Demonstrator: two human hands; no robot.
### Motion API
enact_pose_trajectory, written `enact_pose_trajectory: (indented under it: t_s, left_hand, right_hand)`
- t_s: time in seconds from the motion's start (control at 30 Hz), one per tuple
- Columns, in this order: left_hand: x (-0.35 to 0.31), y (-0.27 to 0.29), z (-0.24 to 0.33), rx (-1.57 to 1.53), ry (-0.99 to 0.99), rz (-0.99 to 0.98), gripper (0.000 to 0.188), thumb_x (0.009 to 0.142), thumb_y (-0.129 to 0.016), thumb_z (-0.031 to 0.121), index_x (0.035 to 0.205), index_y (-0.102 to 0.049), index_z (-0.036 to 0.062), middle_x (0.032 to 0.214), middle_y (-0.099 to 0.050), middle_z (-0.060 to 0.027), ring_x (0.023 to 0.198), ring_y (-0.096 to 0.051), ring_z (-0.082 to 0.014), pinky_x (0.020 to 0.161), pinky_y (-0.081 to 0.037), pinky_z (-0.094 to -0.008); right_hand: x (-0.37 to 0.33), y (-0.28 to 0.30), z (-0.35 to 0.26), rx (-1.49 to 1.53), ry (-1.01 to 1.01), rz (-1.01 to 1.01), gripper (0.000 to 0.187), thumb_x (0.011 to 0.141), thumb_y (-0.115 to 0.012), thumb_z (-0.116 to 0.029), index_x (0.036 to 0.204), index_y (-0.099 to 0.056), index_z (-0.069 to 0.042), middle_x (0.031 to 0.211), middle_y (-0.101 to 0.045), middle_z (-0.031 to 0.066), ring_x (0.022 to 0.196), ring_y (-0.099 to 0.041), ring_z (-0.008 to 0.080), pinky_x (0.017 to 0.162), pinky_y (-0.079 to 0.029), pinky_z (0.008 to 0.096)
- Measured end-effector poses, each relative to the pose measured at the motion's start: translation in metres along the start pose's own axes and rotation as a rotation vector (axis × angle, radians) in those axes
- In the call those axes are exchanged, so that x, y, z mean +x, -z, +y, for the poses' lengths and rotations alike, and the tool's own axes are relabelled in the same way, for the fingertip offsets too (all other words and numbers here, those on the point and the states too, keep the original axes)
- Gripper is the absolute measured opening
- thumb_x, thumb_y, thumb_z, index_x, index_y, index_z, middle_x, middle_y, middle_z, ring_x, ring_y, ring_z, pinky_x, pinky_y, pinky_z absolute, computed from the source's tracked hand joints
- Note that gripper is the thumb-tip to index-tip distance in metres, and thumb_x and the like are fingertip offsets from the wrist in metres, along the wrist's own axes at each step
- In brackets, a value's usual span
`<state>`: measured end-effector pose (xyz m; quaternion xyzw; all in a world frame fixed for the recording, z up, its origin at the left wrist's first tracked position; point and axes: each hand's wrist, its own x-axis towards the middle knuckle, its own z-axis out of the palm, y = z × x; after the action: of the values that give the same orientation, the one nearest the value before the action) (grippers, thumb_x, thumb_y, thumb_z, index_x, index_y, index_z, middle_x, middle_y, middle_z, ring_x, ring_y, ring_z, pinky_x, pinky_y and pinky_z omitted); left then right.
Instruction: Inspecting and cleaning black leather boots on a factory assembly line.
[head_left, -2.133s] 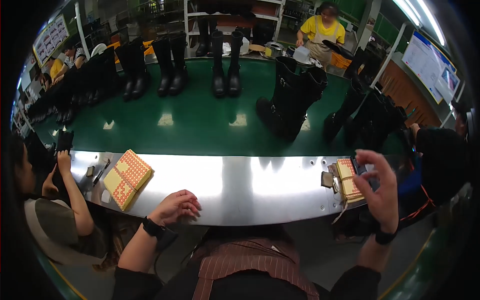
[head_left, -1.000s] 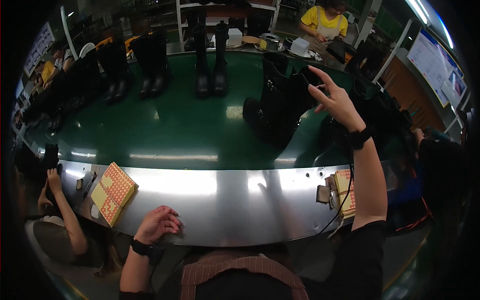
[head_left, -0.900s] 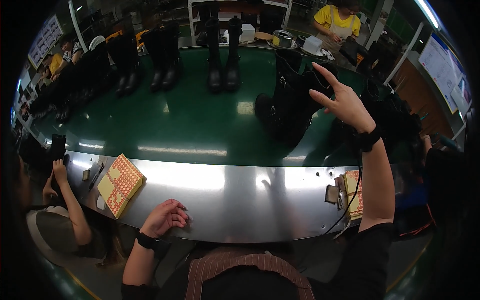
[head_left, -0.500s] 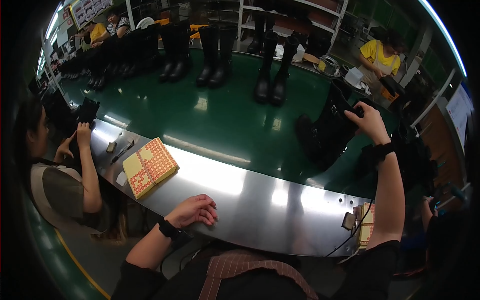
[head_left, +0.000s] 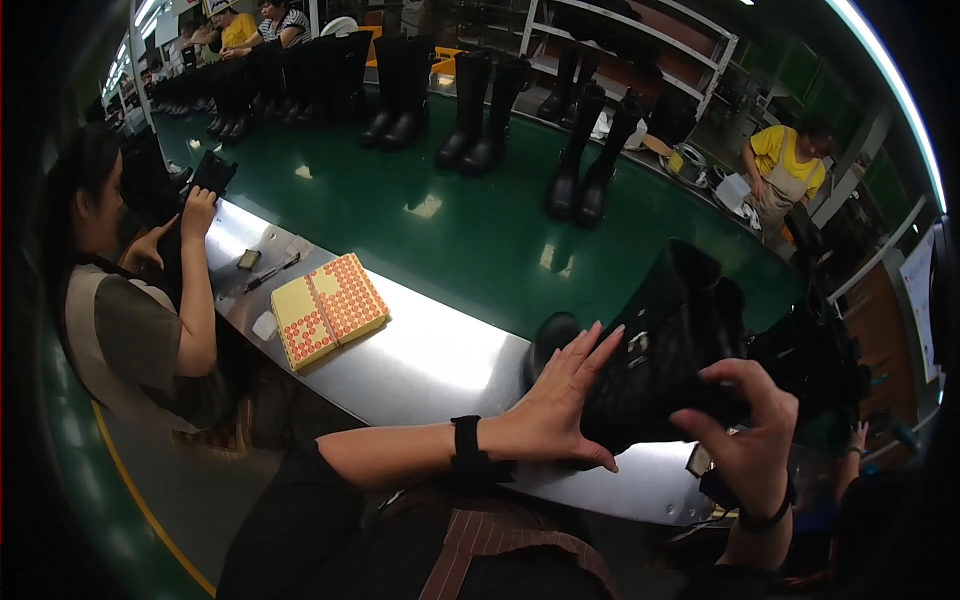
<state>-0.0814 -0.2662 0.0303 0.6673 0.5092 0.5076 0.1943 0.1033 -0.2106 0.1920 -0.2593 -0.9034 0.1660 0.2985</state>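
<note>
Close in front of me, over the metal table edge, is a black boot with small metal buckles, its rounded toe to the left and its shaft rising to the upper right. Against its near left side, my left hand is open, fingers stretched out and thumb apart. My right hand is at the boot's lower right, thumb and forefinger curved apart like a C; no firm hold shows. Both wrists wear dark bands. Part of the boot is hidden behind my left hand.
On the metal edge lies a tied stack of yellow cards with red circles, beside a pen. Black boots stand in pairs along the green table. A co-worker sits at the left; another works at the far right.
The boot has come nearer, down to the metal edge. My left hand has moved right and up to it, fingers spreading. My right hand has come down and its grip has loosened.
</note>
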Motion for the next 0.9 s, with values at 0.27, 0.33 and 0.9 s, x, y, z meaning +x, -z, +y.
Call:
enact_pose_trajectory:
  t_s: [0.27,0.33,0.9]
  left_hand:
    - [-0.015,0.013,-0.023,-0.170,-0.096,0.007,0.118,0.061,-0.077,0.010,0.153,-0.004,0.0077,0.156,-0.014,-0.0187,0.144,-0.014,-0.0399,0.118,-0.014,-0.0485]
    - [-0.027,0.028,-0.027,-0.323,0.119,-0.099,0.105,0.068,-0.072,0.009,0.151,-0.008,0.0054,0.149,-0.030,-0.0163,0.139,-0.029,-0.0334,0.114,-0.026,-0.0431]
    - [-0.086,0.021,-0.050,-0.203,0.417,0.130,0.041,0.085,-0.071,0.011,0.121,-0.057,-0.0031,0.112,-0.067,-0.0134,0.101,-0.063,-0.0199,0.091,-0.048,-0.0320]
  right_hand:
    - [-0.034,0.024,0.041,-0.195,-0.014,0.180,0.031,0.074,-0.068,0.003,0.104,-0.068,-0.002,0.092,-0.071,0.0118,0.065,-0.064,0.0159,0.058,-0.045,0.0233]
    - [-0.041,0.033,0.057,-0.230,0.099,0.199,0.030,0.071,-0.067,0.005,0.100,-0.069,-0.002,0.091,-0.072,0.0111,0.064,-0.064,0.0178,0.059,-0.046,0.0271]
    - [-0.101,0.045,0.070,-0.598,-0.019,0.361,0.059,0.075,-0.077,-0.012,0.129,-0.055,-0.007,0.121,-0.054,0.0117,0.108,-0.055,0.0270,0.093,-0.045,0.0362]
